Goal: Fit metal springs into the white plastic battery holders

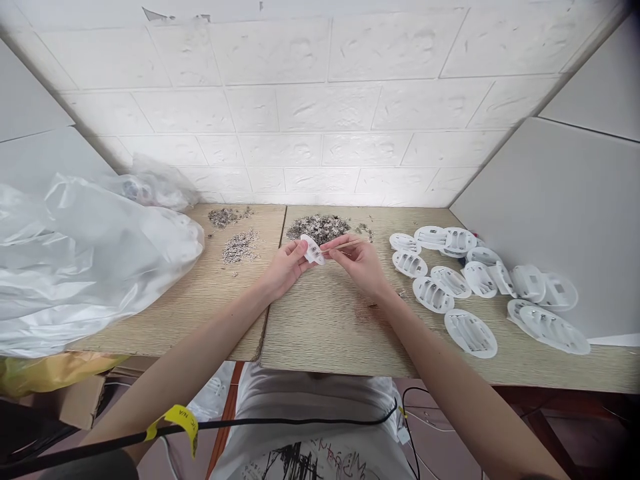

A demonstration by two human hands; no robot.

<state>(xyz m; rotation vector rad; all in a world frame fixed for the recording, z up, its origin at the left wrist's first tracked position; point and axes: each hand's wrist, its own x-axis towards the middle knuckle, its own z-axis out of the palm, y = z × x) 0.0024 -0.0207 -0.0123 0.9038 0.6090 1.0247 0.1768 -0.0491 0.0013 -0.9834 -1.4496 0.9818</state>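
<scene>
My left hand (pixel 289 267) is closed on the edge of a small white oval plastic battery housing (pixel 314 251), tilted up over the table. My right hand (pixel 359 263) pinches a thin, light-coloured stick-like tool (pixel 347 246), whose tip is at the housing's right side. Whether a small metal part sits at that tip is too fine to make out. Just behind both hands lies a heap of small metal pieces (pixel 320 228). Similar oval housings (pixel 433 295) with long slots and metal bits in them lie to the right of my right hand.
Two smaller piles of metal pieces (pixel 240 246) lie on the left part of the wooden table (pixel 310 333). A large clear plastic bag (pixel 100 253) covers the far left. More housings (pixel 550 327) overlap near the right panel. A black cable (pixel 280 421) crosses before my lap.
</scene>
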